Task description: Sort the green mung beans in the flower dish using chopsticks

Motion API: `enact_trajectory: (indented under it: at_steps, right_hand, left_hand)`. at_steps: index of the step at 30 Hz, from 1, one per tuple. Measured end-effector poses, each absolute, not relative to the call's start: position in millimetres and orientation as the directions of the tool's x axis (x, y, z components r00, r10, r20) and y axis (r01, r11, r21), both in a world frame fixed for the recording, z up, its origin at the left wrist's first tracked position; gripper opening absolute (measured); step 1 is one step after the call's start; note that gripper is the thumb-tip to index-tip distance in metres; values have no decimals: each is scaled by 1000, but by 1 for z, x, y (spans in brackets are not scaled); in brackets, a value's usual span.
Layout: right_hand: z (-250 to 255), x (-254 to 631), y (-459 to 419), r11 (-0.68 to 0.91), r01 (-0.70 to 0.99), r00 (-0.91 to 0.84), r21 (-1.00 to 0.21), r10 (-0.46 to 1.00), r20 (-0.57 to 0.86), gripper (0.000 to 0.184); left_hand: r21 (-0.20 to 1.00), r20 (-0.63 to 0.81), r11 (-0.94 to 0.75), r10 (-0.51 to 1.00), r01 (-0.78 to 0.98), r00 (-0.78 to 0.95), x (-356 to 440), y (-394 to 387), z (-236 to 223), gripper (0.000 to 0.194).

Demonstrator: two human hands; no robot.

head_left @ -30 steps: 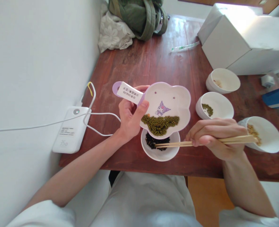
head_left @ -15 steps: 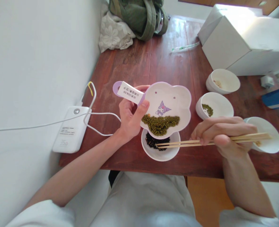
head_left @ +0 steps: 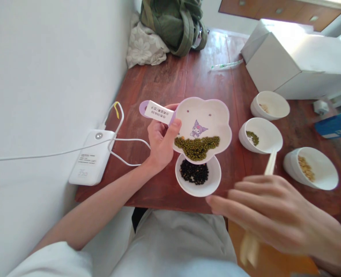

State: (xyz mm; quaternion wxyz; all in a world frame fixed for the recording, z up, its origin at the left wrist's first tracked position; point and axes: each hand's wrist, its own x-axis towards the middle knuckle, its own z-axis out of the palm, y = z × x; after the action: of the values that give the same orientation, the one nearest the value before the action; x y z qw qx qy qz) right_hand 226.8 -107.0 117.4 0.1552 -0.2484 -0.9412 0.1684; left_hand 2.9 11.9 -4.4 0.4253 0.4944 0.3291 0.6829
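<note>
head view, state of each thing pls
purple-rimmed dish: held, green beans on near side
left hand: closed on dish handle
chopsticks: held, partly hidden
right hand: holding chopsticks, blurred
near bowl: uncovered, black beans inside
middle bowl: uncovered, some green beans
far bowl: uncovered, few pale pieces
rightmost bowl: uncovered, yellowish pieces
power bank: cable attached

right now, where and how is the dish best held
Probably by the handle, from the left, close to where it meets the dish: it juts out that way, slim enough to wrap, clear of the green beans on the near side. The left hand holds it there.
</note>
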Motion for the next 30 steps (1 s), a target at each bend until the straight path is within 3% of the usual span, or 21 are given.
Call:
enact_trajectory:
  at_steps: [3,6,9,12,20,30]
  right_hand:
    - [96,205,-70,848,480,-874,-226,485,-35,20]
    - [86,188,-49,831,534,-820,-155,466,-332,11]
    - [83,179,-44,823,554,-768,-126,447,-460,10]
    - [81,177,-44,820,558,-756,-125,440,-486,14]
    - [65,186,-46,819,556,-789,-137,469,-397,20]
    - [65,189,-44,823,544,-811,-166,463,-359,16]
  left_hand:
    - [874,371,-408,911,-265,-180,4,14,-5,42]
    - [878,364,-406,910,-255,-198,3,14,-1,44]
    - [873,366,-411,908,-264,-204,3,14,4,45]
    - [864,366,-416,906,-285,-214,3,14,5,45]
    - [860,349,-389,921,-329,-175,4,13,2,48]
    - [849,340,-368,930,-378,-143,4,10,4,46]
